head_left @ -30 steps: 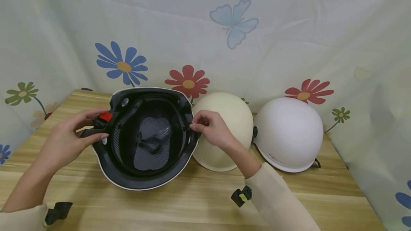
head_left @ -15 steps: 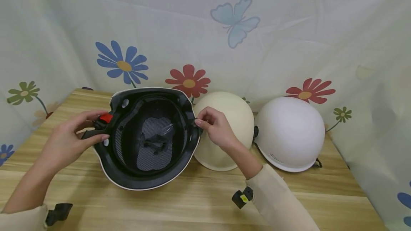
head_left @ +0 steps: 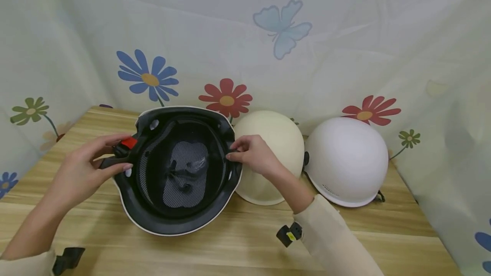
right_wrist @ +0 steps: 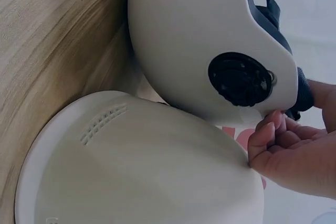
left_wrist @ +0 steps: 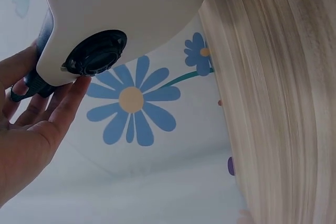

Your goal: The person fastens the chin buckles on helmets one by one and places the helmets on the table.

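An upturned helmet shows its black lining in the head view; its outer shell is white. My left hand grips its left rim, fingers and thumb around the black strap end with a red buckle. In the left wrist view, those fingers sit by a round black side disc. At the opposite rim, my right hand pinches the edge where a dark strap comes over. Whether the fingertips hold strap, rim or both is hard to tell. A loose black strap piece lies inside the helmet.
A cream helmet stands dome up just right of the held one, beneath my right hand. Beyond it sits a white helmet. All are on a wooden table, with a flower-printed curtain behind.
The held helmet's near edge has dipped slightly towards me, and it has shifted a little right. My right fingers rose slightly at the rim, then came back down. Other helmets stay put.
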A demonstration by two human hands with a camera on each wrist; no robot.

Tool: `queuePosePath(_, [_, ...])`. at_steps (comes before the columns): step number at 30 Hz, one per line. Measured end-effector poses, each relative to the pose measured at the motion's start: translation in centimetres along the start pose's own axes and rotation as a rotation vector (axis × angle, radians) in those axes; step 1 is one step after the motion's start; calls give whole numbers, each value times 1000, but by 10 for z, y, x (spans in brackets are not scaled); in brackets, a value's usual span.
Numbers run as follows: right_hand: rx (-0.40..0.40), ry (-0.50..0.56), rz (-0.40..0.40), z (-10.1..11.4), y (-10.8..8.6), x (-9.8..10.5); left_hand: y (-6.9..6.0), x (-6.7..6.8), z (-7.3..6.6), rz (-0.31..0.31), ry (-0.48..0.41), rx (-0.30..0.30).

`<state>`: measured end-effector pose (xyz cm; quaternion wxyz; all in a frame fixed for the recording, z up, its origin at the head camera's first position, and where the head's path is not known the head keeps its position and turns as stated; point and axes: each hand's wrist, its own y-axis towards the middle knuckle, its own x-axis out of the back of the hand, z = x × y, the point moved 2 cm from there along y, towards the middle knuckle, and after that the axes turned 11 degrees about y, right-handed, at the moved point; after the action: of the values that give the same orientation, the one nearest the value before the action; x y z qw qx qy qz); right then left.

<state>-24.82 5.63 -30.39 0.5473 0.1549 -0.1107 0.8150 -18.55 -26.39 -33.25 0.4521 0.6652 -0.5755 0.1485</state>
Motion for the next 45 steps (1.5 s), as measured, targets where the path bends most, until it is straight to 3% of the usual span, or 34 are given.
queuePosePath(5, [60,-48,1,-1,-2,-2,0,-1,-1,-14,-22,-35])
queuePosePath(12, [138,-5,-28,-6,-1,-2,-1,-2,2,-14,-32,-30])
queuePosePath(16, [142,-21,-43,-6,0,-1,-3,-3,2,-9,-32,-6])
queuePosePath(22, [115,-34,1,-4,-2,3,-4,-2,1,-3,-27,30])
queuePosePath(31, [119,-150,16,0,-1,1,-5,-1,0,2,-11,65])
queuePosePath(39, [179,-136,-8,-3,1,2,-5,1,0,-10,20,82])
queuePosePath(45, [210,-41,-32,-6,2,4,-4,1,1,0,31,97])
